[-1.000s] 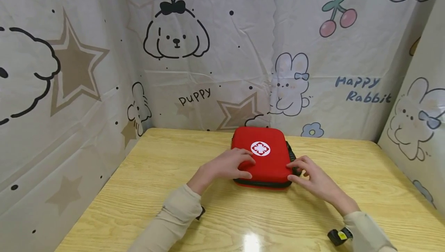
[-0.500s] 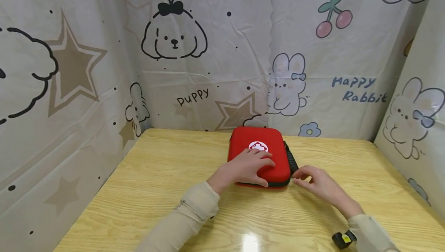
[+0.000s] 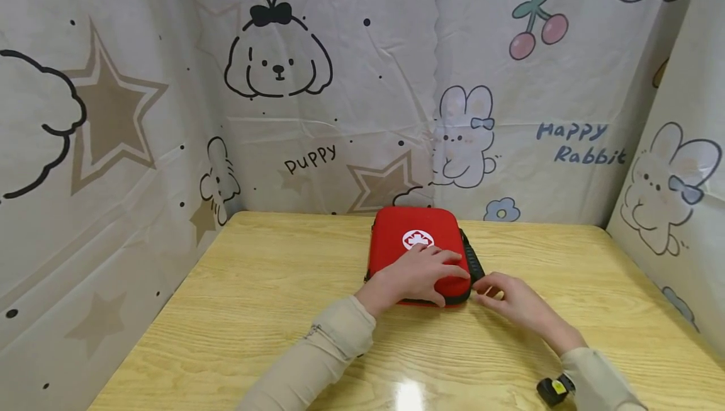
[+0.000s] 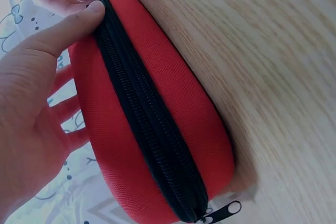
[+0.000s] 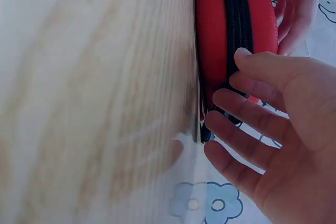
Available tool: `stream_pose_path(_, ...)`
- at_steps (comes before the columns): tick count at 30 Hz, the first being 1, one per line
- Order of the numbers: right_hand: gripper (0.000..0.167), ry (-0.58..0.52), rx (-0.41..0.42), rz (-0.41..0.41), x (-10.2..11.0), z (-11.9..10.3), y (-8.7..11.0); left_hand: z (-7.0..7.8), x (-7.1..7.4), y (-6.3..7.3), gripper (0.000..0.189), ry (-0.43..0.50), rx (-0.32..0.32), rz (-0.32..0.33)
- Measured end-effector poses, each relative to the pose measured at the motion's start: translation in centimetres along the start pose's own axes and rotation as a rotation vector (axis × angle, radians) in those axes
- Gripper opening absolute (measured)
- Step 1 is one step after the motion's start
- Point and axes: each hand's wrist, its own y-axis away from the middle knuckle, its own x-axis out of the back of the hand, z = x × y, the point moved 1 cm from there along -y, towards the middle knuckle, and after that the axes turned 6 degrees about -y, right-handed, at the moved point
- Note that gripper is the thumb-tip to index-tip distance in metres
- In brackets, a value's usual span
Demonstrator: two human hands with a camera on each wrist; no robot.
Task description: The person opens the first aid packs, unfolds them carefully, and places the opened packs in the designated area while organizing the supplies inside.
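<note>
A red first-aid case (image 3: 391,244) with a white cross emblem lies on the table, its black zipper (image 4: 142,103) running around the side. My left hand (image 3: 416,275) lies across the lid's near right part and holds the case, fingers over the top and thumb on the zipper at the front. At the near right corner is my right hand (image 3: 518,307), thumb and fingertips close to the zipper and apart from each other in the right wrist view. Whether it touches a zipper pull is hidden. One zipper pull (image 4: 226,212) dangles at the far end in the left wrist view.
The case rests on a light wooden table (image 3: 272,260). A black handle (image 3: 472,257) sticks out from the case's right side. Printed cloth (image 3: 340,84) hangs behind and on both sides. A small black device (image 3: 554,390) sits at the right wrist.
My left hand has slid right across the lid, its thumb now on the front edge. My right hand has shifted slightly down at the near right corner. The case has stayed in place.
</note>
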Motion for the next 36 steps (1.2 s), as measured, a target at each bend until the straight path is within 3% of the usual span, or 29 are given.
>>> stream_pose_path(13,0.018,0.02,0.0,-0.004,0.1,-0.3,-0.2,0.1,0.1,0.1,0.056,0.034,-0.034,0.051)
stream_pose_path(19,0.021,0.016,0.023,0.022,0.2,-0.5,-0.3,-0.3,0.1,0.4,0.053,0.024,-0.047,0.121)
stream_pose_path(24,0.021,0.009,0.026,-0.019,0.2,-0.7,-0.6,-0.7,0.3,0.6,0.051,0.007,-0.047,0.154)
stream_pose_path(32,0.007,-0.057,-0.005,-0.048,0.0,-1.1,-1.3,-1.7,0.9,1.2,0.047,0.065,-0.043,0.315)
stream_pose_path(36,0.012,-0.076,-0.039,-0.044,-0.2,-1.3,-1.5,-2.1,1.3,1.6,0.048,0.107,-0.034,0.357)
